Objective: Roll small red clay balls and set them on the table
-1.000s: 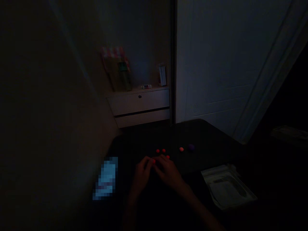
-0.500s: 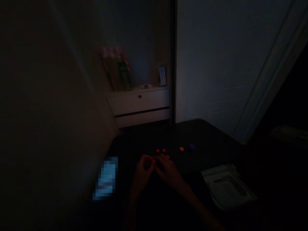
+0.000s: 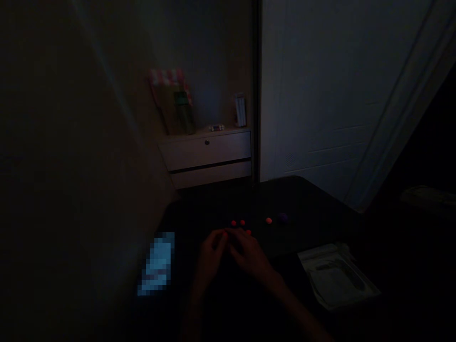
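The room is very dim. A small red ball (image 3: 225,234), perhaps of clay, is pinched between the thumb and fingers of my left hand (image 3: 211,254). My right hand (image 3: 250,251) meets it from the other side, its bent fingertips closed against the same ball. Just beyond the fingers, two more red balls (image 3: 238,223) lie on the dark table (image 3: 309,199). Another red ball (image 3: 248,232) sits close by my right knuckles, partly hidden. Farther right are a larger pinkish-orange ball (image 3: 269,221) and a dark purple lump (image 3: 283,218).
A clear-looking plastic bag (image 3: 337,278) lies at the right near edge of the table. On the left glows a blurred bright patch (image 3: 156,266). Behind stands a white drawer cabinet (image 3: 210,152) with a green bottle (image 3: 184,114) on top, beside a pale door (image 3: 320,95).
The red ball between my fingertips has shifted slightly up and left. My left thumb has straightened, and the fingers of both hands have drawn closer around it.
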`<state>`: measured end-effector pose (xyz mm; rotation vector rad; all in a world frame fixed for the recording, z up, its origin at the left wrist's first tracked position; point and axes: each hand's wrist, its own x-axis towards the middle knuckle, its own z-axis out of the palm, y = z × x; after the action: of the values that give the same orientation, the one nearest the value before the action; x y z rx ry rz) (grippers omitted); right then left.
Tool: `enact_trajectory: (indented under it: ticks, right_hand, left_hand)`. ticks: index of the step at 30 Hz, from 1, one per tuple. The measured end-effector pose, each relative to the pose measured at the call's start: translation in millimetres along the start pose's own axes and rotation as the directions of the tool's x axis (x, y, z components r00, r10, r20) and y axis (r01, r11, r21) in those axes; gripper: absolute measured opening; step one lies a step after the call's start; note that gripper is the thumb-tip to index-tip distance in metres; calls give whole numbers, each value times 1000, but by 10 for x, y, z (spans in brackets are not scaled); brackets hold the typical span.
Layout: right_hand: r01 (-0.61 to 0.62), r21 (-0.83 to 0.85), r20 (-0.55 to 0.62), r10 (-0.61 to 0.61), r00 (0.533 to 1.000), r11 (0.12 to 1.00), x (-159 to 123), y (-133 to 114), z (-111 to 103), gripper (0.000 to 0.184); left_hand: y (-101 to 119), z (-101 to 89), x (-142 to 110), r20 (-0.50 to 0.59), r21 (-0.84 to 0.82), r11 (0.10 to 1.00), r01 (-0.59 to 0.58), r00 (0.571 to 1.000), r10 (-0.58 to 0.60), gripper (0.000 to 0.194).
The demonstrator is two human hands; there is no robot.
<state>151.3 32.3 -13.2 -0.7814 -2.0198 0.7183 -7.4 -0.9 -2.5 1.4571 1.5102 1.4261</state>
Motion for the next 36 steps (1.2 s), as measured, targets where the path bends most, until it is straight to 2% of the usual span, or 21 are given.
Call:
enact_trajectory:
  ticks: [6, 10, 15, 19, 24, 29, 33, 36]
  right_hand:
    - [32, 0, -22, -32, 999, 999, 15, -78, -33, 29]
    - [27, 5, -23, -27, 999, 1000, 16, -86, -36, 27]
    - [30, 20, -19, -29, 999, 999, 12, -67, -28, 30]
    - [33, 16, -8, -33, 999, 999, 8, -39, -19, 34]
    - [38, -19, -10, -39, 999, 999, 3, 10, 3, 40]
    - [28, -12, -4, -28, 1000, 1000, 12, -32, -16, 34]
    - [38, 16, -12, -38, 999, 999, 18, -74, -31, 28]
    - [30, 6, -14, -30, 999, 1000, 17, -77, -32, 29]
  left_hand:
    - [36, -13, -8, -22, 11, 1000, 23, 1000, -22, 46]
    - [51, -14, -15, -34, 8, 999, 48, 998, -48, 53]
    - [48, -3, -10, 29, 35, 999, 14, 999, -15, 37]
    - [5, 15, -4, -24, 13, 1000, 15, 1000, -15, 30]
    - [-6, 20, -8, -40, -19, 1000, -6, 999, 5, 31]
    - [32, 4, -16, -18, 3, 1000, 8, 1000, -8, 34]
    - [48, -8, -21, -13, 60, 998, 5, 1000, -5, 48]
    - [43, -17, -18, -7, 72, 997, 4, 1000, -3, 44]
